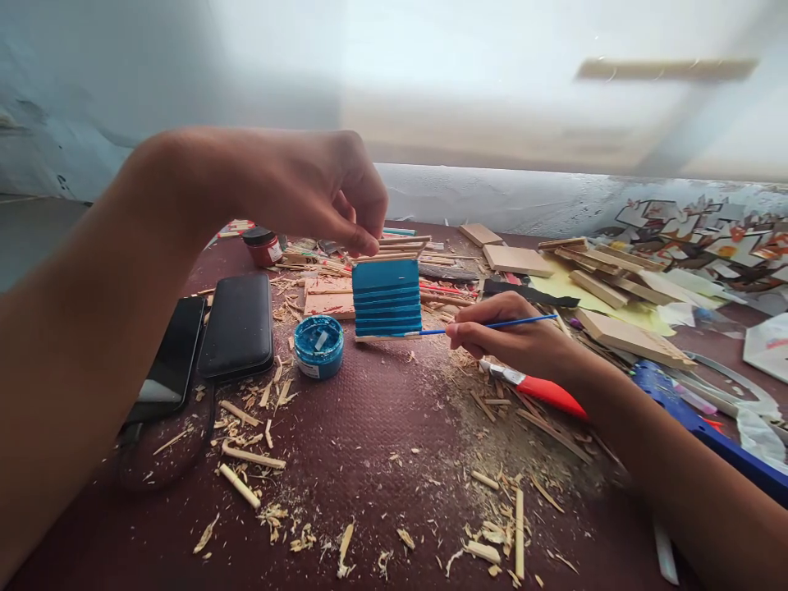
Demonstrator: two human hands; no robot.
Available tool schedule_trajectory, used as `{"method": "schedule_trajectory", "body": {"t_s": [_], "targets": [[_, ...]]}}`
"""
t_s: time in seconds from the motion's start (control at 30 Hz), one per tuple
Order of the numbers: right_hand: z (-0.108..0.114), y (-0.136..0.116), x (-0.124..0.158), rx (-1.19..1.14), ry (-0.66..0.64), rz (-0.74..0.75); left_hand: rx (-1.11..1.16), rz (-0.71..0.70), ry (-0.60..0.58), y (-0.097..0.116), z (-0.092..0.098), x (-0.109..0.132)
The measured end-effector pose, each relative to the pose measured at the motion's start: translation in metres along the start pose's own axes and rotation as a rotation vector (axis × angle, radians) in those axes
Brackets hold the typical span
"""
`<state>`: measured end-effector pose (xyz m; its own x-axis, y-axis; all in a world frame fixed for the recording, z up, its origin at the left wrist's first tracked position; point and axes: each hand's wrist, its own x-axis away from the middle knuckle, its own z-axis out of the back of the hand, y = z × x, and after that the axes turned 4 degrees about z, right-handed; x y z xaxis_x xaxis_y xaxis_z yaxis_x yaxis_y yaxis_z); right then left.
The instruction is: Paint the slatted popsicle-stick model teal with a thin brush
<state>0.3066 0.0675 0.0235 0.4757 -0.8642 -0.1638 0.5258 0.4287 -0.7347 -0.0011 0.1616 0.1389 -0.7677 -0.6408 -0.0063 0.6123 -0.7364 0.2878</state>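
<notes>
My left hand pinches the top edge of a small wooden model, its thumb and fingers closed on the thin sticks there. The model's facing side is painted blue and has several horizontal ridges; a bare wood strip runs along its bottom. Between the fingers of my right hand is a thin blue paintbrush, held almost level. Its tip touches the model's lower edge at the right. Left of the model stands an open jar of blue paint, with paint smeared round its rim.
A black power bank and a phone lie at left, near a red paint jar. Wood blocks and scraps crowd the back and right. A red-handled brush and blue glue gun lie by my right arm. Shavings litter the table.
</notes>
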Motion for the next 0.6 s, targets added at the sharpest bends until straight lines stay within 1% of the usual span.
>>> {"method": "schedule_trajectory", "body": {"t_s": [0.07, 0.2, 0.3, 0.5, 0.6], "targets": [[0.001, 0.001, 0.001, -0.015, -0.008, -0.016, 0.004, 0.007, 0.006, -0.001, 0.000, -0.001], [0.005, 0.007, 0.003, -0.005, 0.021, -0.059, 0.017, -0.005, 0.005, -0.003, 0.000, -0.003], [0.008, 0.010, 0.005, 0.004, 0.034, -0.046, 0.043, -0.022, 0.015, -0.004, -0.001, -0.005], [0.006, 0.002, 0.007, -0.153, 0.206, 0.018, 0.048, -0.049, 0.030, 0.002, -0.002, -0.004], [0.004, -0.003, 0.006, -0.174, 0.195, 0.013, 0.021, -0.046, 0.031, 0.005, -0.002, -0.003]]}}
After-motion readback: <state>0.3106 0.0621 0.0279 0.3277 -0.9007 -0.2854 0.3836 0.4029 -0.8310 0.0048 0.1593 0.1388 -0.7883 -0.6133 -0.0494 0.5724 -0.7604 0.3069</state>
